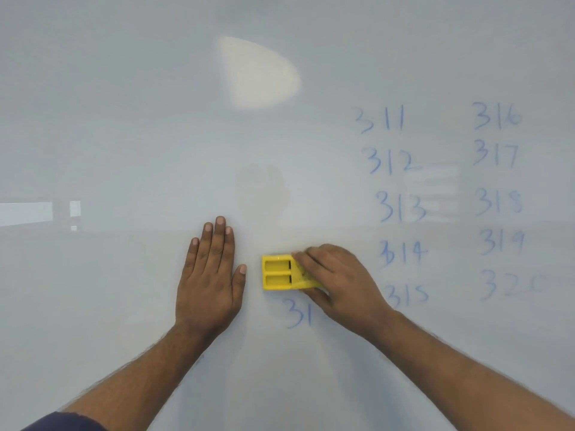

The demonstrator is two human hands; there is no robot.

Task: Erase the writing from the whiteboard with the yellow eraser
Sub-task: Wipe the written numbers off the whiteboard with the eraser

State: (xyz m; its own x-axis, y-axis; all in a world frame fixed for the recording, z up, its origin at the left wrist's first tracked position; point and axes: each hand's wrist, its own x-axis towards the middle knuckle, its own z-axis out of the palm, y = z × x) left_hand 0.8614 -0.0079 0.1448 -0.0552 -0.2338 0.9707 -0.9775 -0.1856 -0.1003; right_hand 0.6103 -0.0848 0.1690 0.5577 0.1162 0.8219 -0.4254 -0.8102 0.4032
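The pale grey glossy whiteboard [124, 135] fills the whole view, and on its right side two columns of blue handwritten numbers [441, 200] run downward, 311 to 315 and 316 to 320, several of them already faint. A lone partial number, "31" [298, 314], sits lower, just below the eraser, its last digit hidden behind the right hand. A soft oval reflection of light [259, 73] glows near the top centre, and bright rectangular reflections [26, 213] lie at the left edge.

The left hand [210, 275] lies flat on the board, palm down, fingers straight and close together, thumb slightly out, holding nothing. It rests just left of the eraser, a narrow gap between thumb tip and plastic.

The rectangular yellow plastic eraser [280, 272] sits on the board at lower centre, between the two hands. Its long axis runs roughly left to right, the free end pointing toward the left hand, two recessed panels showing on its back. The right hand [339, 283] covers the eraser's right end, fingers curled over the top edge and thumb under the lower edge, clasping it. A dark blue sleeve [67, 423] shows at the bottom left.
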